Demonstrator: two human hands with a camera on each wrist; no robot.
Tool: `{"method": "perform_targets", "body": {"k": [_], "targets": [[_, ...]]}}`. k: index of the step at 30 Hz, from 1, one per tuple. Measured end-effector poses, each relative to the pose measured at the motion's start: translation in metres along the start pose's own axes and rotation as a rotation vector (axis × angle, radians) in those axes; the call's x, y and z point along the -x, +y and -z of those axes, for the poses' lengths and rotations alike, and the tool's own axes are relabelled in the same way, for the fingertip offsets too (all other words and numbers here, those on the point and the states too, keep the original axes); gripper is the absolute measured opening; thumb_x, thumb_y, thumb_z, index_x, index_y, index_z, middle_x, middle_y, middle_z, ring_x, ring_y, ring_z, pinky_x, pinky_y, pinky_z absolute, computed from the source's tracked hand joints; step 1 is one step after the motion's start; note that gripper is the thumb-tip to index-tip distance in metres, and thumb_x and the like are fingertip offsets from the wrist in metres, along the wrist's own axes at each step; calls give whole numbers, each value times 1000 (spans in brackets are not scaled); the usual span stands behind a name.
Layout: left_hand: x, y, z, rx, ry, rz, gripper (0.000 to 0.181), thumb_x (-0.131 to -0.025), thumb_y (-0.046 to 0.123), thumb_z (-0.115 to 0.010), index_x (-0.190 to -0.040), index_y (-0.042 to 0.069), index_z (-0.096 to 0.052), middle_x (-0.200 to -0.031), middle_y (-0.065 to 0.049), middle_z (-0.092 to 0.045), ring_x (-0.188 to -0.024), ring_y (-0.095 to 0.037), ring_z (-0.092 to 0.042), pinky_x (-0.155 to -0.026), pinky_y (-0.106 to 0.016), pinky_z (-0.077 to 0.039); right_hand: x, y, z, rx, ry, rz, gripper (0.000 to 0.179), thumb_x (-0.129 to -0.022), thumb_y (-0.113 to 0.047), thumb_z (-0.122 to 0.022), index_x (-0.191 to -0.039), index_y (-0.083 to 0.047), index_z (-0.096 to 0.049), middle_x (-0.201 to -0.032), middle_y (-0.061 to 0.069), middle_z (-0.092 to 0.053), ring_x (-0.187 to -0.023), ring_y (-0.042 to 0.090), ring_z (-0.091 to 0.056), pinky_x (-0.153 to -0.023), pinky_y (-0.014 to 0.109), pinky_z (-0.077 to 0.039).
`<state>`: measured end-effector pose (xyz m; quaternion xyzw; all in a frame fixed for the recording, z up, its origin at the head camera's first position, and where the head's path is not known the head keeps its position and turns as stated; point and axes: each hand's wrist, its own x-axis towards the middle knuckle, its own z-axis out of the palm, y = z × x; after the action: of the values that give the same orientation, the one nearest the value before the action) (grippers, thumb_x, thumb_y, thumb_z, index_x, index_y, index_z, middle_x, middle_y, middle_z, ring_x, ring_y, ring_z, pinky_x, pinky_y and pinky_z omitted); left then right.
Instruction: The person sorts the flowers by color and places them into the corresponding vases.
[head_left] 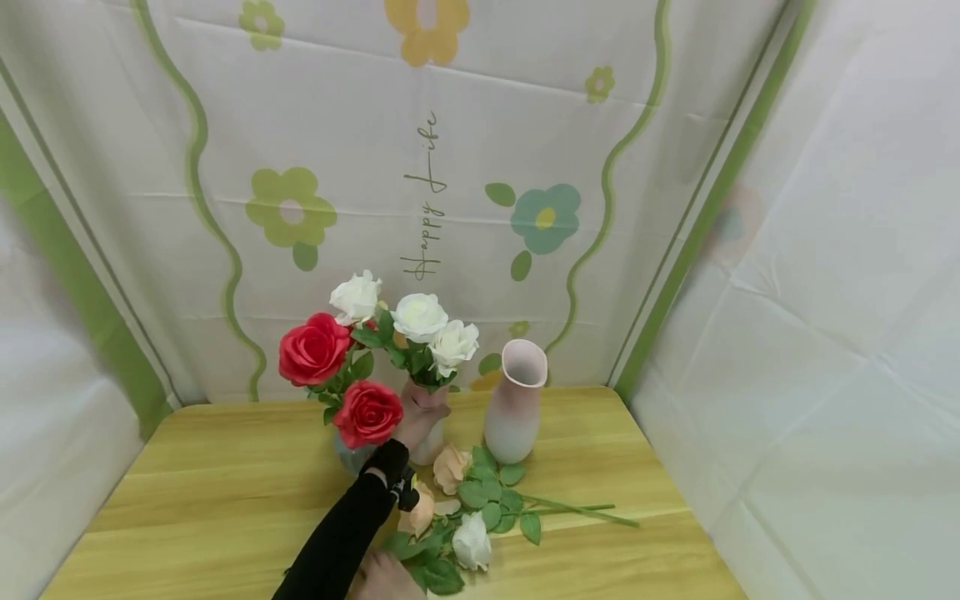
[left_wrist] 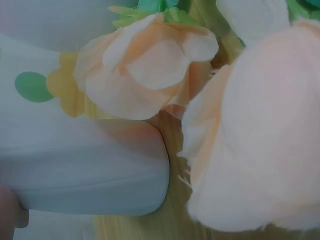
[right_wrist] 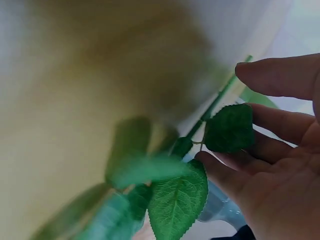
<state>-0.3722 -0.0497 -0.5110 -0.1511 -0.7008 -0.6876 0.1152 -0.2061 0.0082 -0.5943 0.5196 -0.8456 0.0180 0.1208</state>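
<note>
My left hand point(head_left: 412, 427) grips the neck of a pink-and-white vase point(head_left: 428, 446) that holds two white roses point(head_left: 420, 317). In the left wrist view, a fingertip point(left_wrist: 7, 212) lies on that vase point(left_wrist: 130, 170), close to two peach roses point(left_wrist: 145, 70). At the head view's bottom edge, my right hand point(head_left: 386, 577) is beside a white rose point(head_left: 472, 542) lying on the table. Seen from the right wrist, the right hand point(right_wrist: 270, 150) has its fingers spread and thumb apart, beside a green stem point(right_wrist: 212, 107) with leaves point(right_wrist: 177, 200); fingertips meet the leaves.
A glass vase point(head_left: 349, 457) with red roses point(head_left: 369, 414) and a white one stands at the left. Another pink-and-white vase point(head_left: 512, 417) stands to the right. Peach roses point(head_left: 452, 468) with long stems point(head_left: 585, 509) lie on the wooden table point(head_left: 637, 467). Printed cloth surrounds it.
</note>
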Motion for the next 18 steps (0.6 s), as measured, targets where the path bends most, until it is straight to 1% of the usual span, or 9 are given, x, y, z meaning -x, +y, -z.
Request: {"method": "perform_targets", "body": {"k": [2, 4, 6, 8, 10, 12, 15, 16, 18], "targets": [[0, 1, -1, 3, 1, 4, 41, -80, -13, -73, -110, 0, -48, -123, -23, -58, -127, -39, -47, -101, -48, -47, 4, 0, -8, 1, 86, -4, 21, -102, -35, -55, -100, -19, -69, -95, -2, -57, -83, 5, -50, -75, 11, -38], [-1, 1, -1, 0, 0, 3, 35, -81, -12, -73, -100, 1, -47, -101, -19, -61, -117, -38, -53, -94, -45, -49, 8, 0, -12, -29, 143, -12, 23, -103, -34, -54, -104, -16, -67, -96, -1, -56, -84, 5, -49, -77, 11, -38], [-1, 2, -2, -4, 0, 10, 34, -81, -11, -74, -99, 3, -48, -93, -16, -59, -113, -37, -55, -92, -43, -48, 10, -1, -15, -59, 174, -24, 26, -104, -34, -50, -108, -13, -66, -98, 1, -56, -87, 7, -50, -83, 12, -40], [-1, 2, -2, -18, 7, 15, 34, -81, -11, -74, -97, 4, -48, -82, -10, -55, -101, -33, -58, -82, -40, -46, 12, -2, -14, -86, 161, -51, 32, -106, -35, -47, -110, -11, -68, -102, 3, -57, -93, 8, -53, -88, 14, -43], [0, 4, -1, -36, 15, 23, 40, -81, -11, -74, -107, 5, -48, -84, -7, -54, -95, -27, -57, -79, -38, -44, 14, -3, -12, -94, 119, -86, 38, -106, -38, -44, -110, -10, -69, -103, 3, -59, -96, 9, -55, -88, 14, -44], [1, 4, -1, -47, 22, 35, 36, -81, -11, -74, -99, 1, -45, -74, -6, -45, -80, -25, -51, -71, -37, -39, 15, -5, -9, -111, 74, -125, 42, -107, -39, -41, -109, -9, -71, -103, 3, -61, -97, 10, -57, -86, 13, -45], [3, 5, -1, -58, 26, 47, 42, -80, -10, -74, -112, -1, -48, -88, -8, -54, -87, -25, -53, -74, -36, -42, 15, -7, -2, -119, 1, -164, 46, -106, -43, -39, -108, -11, -73, -105, 1, -64, -99, 8, -58, -85, 11, -45], [3, 5, -1, -54, 23, 47, 42, -80, -10, -74, -113, -3, -48, -88, -13, -54, -86, -30, -52, -73, -38, -41, 15, -7, -1, -132, -12, -174, 46, -106, -43, -39, -108, -12, -73, -105, 0, -64, -100, 8, -59, -85, 11, -46], [3, 5, -1, -50, 22, 46, 52, -80, -11, -74, -125, -2, -48, -107, -15, -58, -102, -33, -55, -82, -39, -44, 15, -7, 2, -132, -19, -180, 45, -106, -44, -40, -106, -14, -73, -102, -2, -64, -97, 6, -59, -83, 10, -45]]}}
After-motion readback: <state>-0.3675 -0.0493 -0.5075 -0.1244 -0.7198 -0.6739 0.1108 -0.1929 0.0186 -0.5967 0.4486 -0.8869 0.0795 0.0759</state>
